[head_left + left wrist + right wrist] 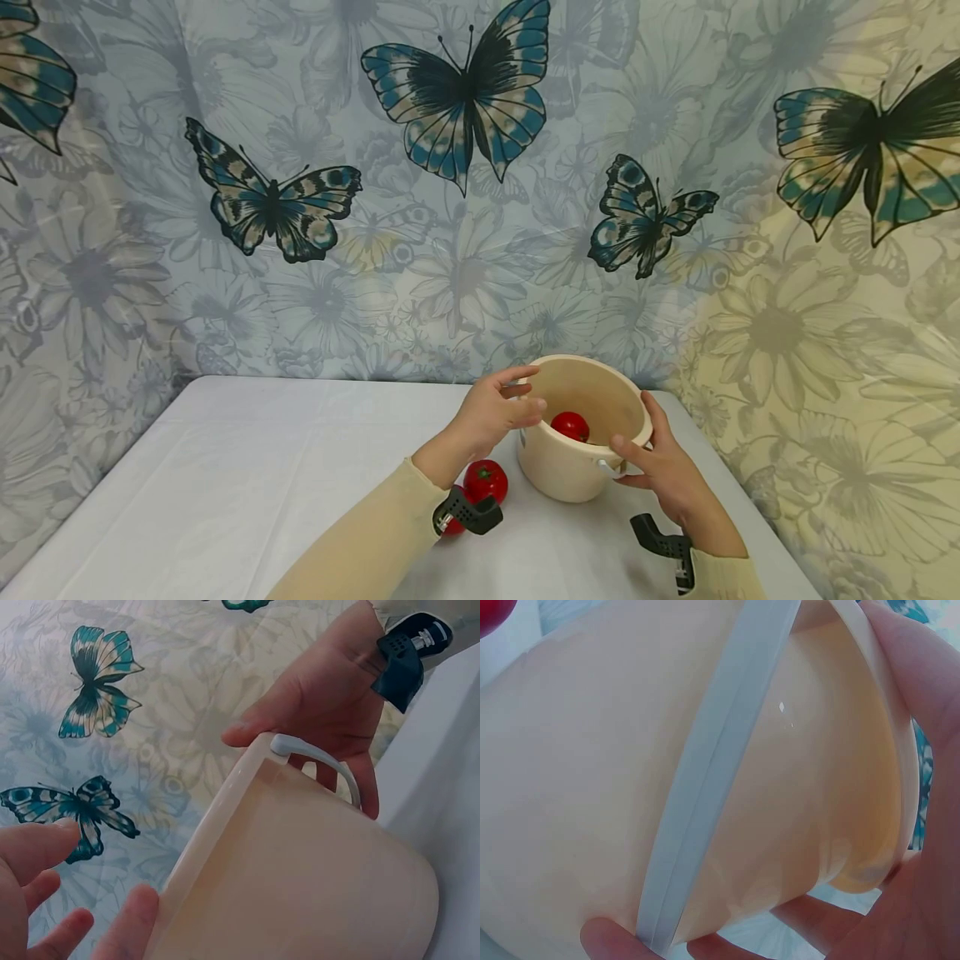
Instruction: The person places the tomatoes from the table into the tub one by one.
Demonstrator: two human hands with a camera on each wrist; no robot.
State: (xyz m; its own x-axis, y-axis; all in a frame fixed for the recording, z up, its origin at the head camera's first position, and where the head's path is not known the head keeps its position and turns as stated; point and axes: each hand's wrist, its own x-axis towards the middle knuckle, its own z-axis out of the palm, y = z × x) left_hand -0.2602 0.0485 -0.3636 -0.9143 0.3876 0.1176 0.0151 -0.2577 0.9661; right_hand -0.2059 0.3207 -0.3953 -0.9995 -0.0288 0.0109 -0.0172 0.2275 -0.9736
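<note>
A cream plastic bucket [558, 468] stands upright on the table, with a red tomato [570, 426] inside. My right hand [667, 467] grips its right side, thumb over the rim and fingers beneath. The pale grey bucket handle [712, 787] hangs down along the wall in the right wrist view. At the left rim is my left hand [491, 417], fingers loosely spread and holding nothing; one fingertip seems to touch the rim in the left wrist view. Below my left wrist lies another tomato [486, 480] with a green stem scar. A further red tomato [453, 527] is mostly hidden by the wrist strap.
White cloth covers the table [300, 467], whose back edge meets a fabric backdrop [465, 275] printed with butterflies and flowers. The bucket stands close to the table's back right corner. A black camera mount [663, 537] sits on my right wrist.
</note>
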